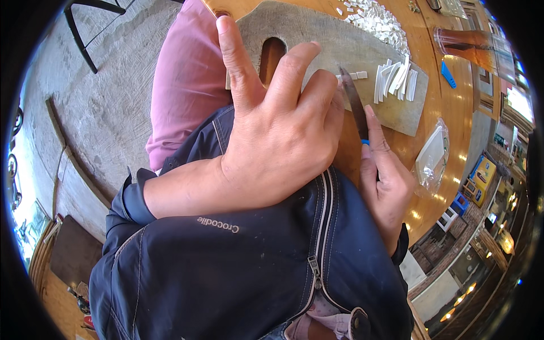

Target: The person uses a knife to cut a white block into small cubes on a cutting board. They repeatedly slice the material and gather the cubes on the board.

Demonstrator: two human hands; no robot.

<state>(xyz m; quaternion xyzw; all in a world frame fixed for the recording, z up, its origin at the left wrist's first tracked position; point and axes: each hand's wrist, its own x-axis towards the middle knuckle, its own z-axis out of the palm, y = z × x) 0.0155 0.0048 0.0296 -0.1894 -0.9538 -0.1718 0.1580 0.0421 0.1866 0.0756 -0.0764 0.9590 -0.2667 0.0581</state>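
Note:
My right hand (388,184) is closed round the blue handle of a knife (355,105), its index finger stretched along the blade. The dark blade lies over a grey cutting board (317,34) with an oblong slot. Just right of the blade tip, small white cut pieces (360,75) lie in a row. My left hand (280,124) is bent over the board's near edge, little finger extended, other fingers curled toward the blade. Its thumb and nearest fingertips are hidden behind the knuckles, so what they pinch cannot be made out. Several thin white strips (396,80) lie on the board's right.
A heap of small white pieces (379,22) spreads at the board's far edge. On the wooden table (459,122) are a glass of brown drink (473,48), a blue plastic piece (448,75) and a clear bag with white contents (433,153). Concrete floor (113,107) shows at left.

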